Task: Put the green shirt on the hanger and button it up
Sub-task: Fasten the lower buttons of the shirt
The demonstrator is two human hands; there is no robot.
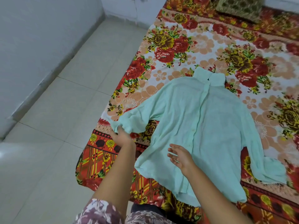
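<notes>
A pale green shirt lies spread flat on the flowered bedspread, collar at the far end and button placket running down its middle. My left hand grips the cuff end of the shirt's left sleeve near the bed's edge. My right hand hovers open over the shirt's lower front, fingers spread. No hanger shows in the view.
A tiled floor runs along the left of the bed up to a white wall. A dark patterned cushion sits at the far end of the bed.
</notes>
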